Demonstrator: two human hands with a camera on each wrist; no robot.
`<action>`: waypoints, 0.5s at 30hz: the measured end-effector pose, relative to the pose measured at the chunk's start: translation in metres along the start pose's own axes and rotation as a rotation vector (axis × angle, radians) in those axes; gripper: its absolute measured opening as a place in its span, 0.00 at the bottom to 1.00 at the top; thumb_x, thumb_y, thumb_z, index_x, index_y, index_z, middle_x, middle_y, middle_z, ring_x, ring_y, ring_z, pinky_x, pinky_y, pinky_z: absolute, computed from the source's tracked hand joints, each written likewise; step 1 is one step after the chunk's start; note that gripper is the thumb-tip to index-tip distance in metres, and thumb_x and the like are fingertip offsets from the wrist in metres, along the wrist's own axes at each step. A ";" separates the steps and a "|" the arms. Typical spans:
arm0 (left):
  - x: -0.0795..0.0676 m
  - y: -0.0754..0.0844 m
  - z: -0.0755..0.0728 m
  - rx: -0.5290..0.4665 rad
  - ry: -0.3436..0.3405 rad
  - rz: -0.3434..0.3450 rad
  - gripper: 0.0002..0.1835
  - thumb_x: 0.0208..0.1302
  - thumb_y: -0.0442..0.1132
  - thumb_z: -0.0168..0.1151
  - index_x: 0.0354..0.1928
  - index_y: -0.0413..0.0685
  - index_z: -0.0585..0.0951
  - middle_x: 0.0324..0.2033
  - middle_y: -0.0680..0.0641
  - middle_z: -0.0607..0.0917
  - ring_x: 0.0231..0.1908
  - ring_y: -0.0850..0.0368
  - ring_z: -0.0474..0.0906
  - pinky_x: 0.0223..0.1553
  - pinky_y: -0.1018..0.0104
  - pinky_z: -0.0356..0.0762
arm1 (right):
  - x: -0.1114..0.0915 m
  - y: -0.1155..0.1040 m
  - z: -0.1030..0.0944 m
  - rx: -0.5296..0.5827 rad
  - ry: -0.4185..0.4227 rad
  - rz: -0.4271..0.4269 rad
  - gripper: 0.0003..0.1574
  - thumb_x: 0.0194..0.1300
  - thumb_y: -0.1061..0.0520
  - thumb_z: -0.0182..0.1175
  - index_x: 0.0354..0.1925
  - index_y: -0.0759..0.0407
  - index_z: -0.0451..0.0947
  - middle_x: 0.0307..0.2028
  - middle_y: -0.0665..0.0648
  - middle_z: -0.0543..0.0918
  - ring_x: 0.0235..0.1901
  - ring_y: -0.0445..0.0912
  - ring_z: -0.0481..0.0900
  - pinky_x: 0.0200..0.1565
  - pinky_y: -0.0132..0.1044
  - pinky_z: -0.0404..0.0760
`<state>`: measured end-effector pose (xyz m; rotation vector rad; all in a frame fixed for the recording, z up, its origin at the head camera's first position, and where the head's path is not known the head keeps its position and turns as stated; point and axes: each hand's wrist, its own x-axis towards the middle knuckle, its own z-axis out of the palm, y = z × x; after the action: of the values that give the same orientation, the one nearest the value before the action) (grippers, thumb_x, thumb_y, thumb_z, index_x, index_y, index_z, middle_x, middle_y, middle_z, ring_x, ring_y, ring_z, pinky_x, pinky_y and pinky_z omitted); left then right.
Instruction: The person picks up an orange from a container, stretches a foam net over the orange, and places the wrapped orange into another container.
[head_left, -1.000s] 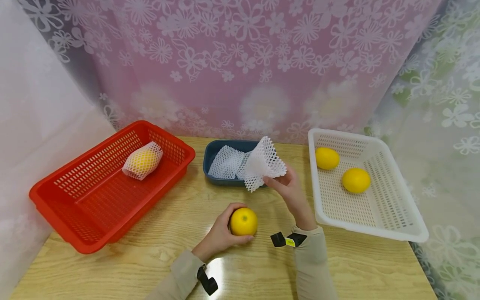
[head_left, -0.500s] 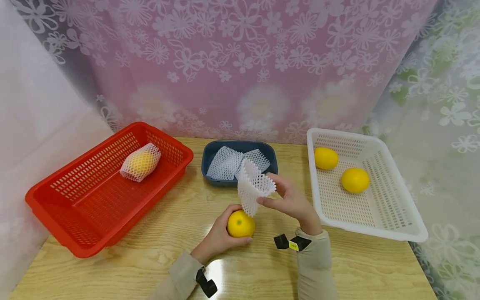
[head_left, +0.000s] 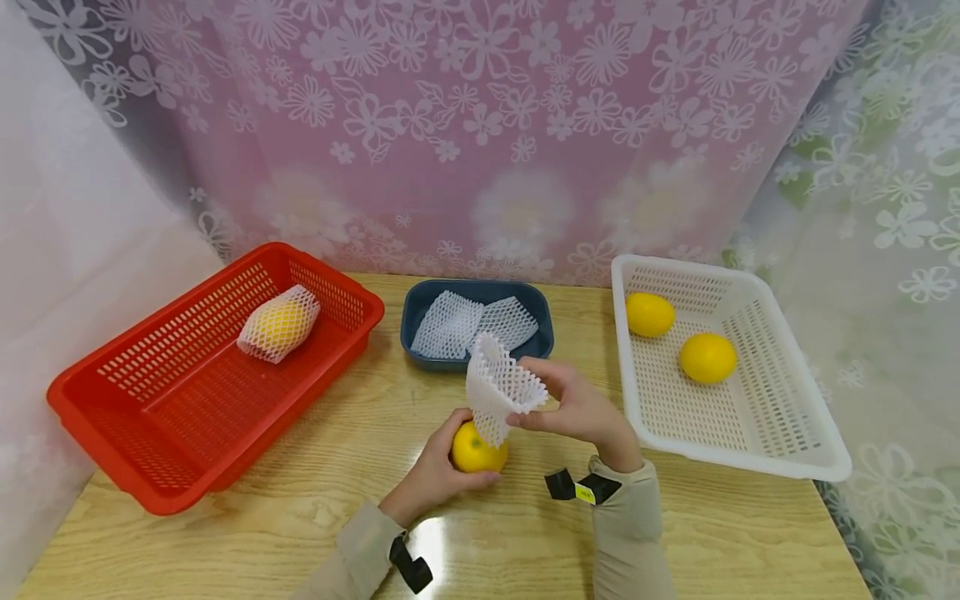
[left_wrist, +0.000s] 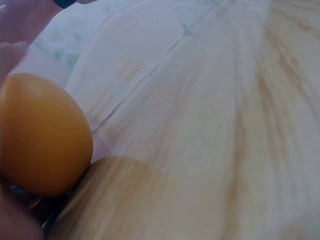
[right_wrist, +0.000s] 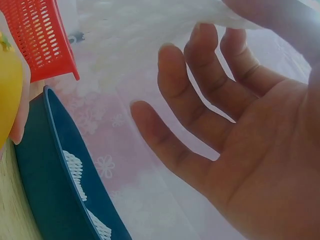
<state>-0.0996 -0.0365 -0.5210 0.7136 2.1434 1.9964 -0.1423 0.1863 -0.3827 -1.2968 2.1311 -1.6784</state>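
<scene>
My left hand point(head_left: 433, 477) holds a yellow, lemon-like fruit point(head_left: 474, 454) just above or on the table, thumb and fingers around its sides. In the left wrist view the same fruit point(left_wrist: 45, 135) looks oval and smooth. Between thumb and fingers my right hand point(head_left: 581, 410) pinches a white foam fruit net point(head_left: 487, 392). The net's mouth is spread toward the right hand, and its narrow lower end overlaps the fruit in the head view; whether they touch I cannot tell. In the right wrist view, the net point(right_wrist: 220, 14) is partly cut off above the curved fingers point(right_wrist: 172, 75).
Behind the hands, a dark blue tray point(head_left: 420, 361) contains more foam nets point(head_left: 450, 325). The red basket point(head_left: 217, 400) at left has a netted yellow fruit point(head_left: 281, 327). At right, two bare yellow fruits point(head_left: 708, 358) lie in a white basket point(head_left: 750, 462).
My right hand has brought the foam net from above the blue tray forward and down to the fruit, turning the net more upright. The left hand stays nearly in place with the fruit.
</scene>
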 end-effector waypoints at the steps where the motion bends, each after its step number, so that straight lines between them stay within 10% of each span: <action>1: 0.000 -0.001 -0.001 -0.021 -0.005 0.015 0.35 0.55 0.39 0.75 0.64 0.55 0.69 0.55 0.50 0.78 0.50 0.54 0.75 0.54 0.62 0.74 | 0.000 -0.001 0.001 -0.009 -0.001 0.008 0.22 0.56 0.71 0.68 0.49 0.62 0.76 0.39 0.52 0.81 0.39 0.47 0.77 0.47 0.40 0.78; 7: -0.002 -0.004 -0.004 -0.160 0.002 0.103 0.24 0.73 0.43 0.49 0.69 0.46 0.67 0.62 0.42 0.74 0.60 0.52 0.71 0.61 0.64 0.68 | 0.004 -0.010 0.012 -0.129 -0.039 0.053 0.19 0.56 0.66 0.72 0.42 0.54 0.76 0.37 0.50 0.80 0.41 0.45 0.78 0.48 0.40 0.78; 15: -0.008 0.003 -0.001 -0.322 0.114 0.067 0.37 0.73 0.67 0.36 0.65 0.45 0.70 0.57 0.53 0.79 0.57 0.59 0.74 0.58 0.65 0.70 | 0.013 -0.013 0.025 -0.172 -0.127 0.036 0.17 0.55 0.62 0.73 0.39 0.53 0.76 0.36 0.48 0.82 0.40 0.42 0.80 0.46 0.40 0.80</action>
<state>-0.0924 -0.0412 -0.5201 0.6403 1.8066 2.3930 -0.1292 0.1591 -0.3762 -1.3601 2.2492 -1.3853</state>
